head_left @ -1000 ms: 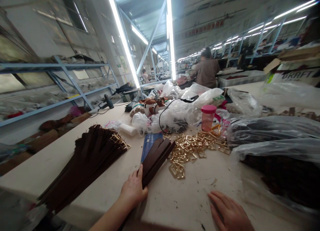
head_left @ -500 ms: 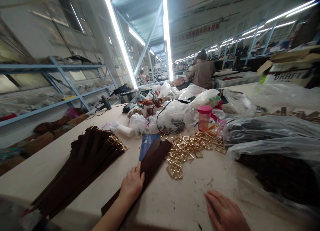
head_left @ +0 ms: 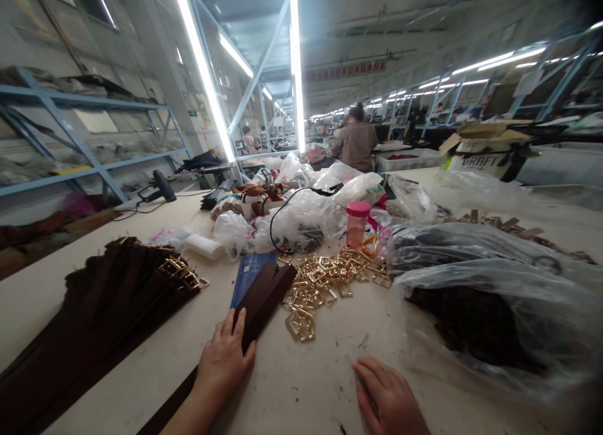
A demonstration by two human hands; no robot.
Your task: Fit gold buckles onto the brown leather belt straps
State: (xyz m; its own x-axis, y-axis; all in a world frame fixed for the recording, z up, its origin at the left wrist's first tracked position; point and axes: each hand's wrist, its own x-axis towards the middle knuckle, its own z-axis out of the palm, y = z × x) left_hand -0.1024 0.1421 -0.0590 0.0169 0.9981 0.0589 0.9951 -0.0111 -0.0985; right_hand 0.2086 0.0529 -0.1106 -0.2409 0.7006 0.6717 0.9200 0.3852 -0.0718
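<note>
My left hand [head_left: 227,353] lies on a stack of dark brown strips [head_left: 264,300], fingers stretched out and the thumb apart. The stack partly covers a blue booklet [head_left: 242,281]. Right of the strips' far end is a heap of gold-coloured rectangular buckles [head_left: 325,278]. My right hand [head_left: 391,397] rests on the table near its front edge, fingers extended and slightly bent, with a dark gap beside the thumb. I see nothing held there. At left lies a big bundle of brown strips [head_left: 103,303] with gold buckles at its far ends.
Clear plastic bags with dark contents [head_left: 471,322] lie at right. A pink lidded cup [head_left: 358,225] stands behind the buckles, before a pile of plastic bags [head_left: 301,215]. A white roll [head_left: 203,247] and a heat gun [head_left: 162,187] are farther left. A person [head_left: 355,140] is in the background.
The view has swung right, so the table's things appear farther left. My left hand stays on the strips with its fingers a little more spread. My right hand still rests on the table.
</note>
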